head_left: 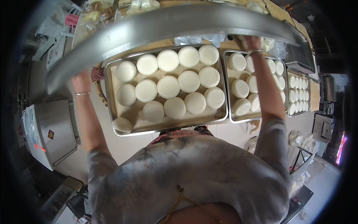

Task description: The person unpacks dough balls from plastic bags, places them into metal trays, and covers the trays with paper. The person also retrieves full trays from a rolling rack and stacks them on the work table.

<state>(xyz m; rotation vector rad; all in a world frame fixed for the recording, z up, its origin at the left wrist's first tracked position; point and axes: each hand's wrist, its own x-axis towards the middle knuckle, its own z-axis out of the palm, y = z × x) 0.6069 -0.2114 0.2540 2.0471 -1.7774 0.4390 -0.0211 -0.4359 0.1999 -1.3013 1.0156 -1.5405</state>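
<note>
A large metal tray (175, 26) is held up in front of me, tilted so mostly its long side shows, blurred by motion. My left hand (81, 81) grips its lower left end, fingers largely hidden behind the metal. At the right, my right hand (253, 42) is closed on the same tray. Below it, a lined baking tray (169, 128) holds rows of thick, round white buns (168, 87). One smaller bun (122, 125) sits at its near left corner. Beside it on the right is a second tray (246, 119) of similar buns, partly hidden by my right forearm.
A third tray (298, 113) of white rounds is farther right, near a dark box (298, 56). Plastic bags (143, 5) lie at the back of the wooden table. A pale metal cabinet (61, 127) stands to the left; a dark-framed rack (301, 160) is at the lower right.
</note>
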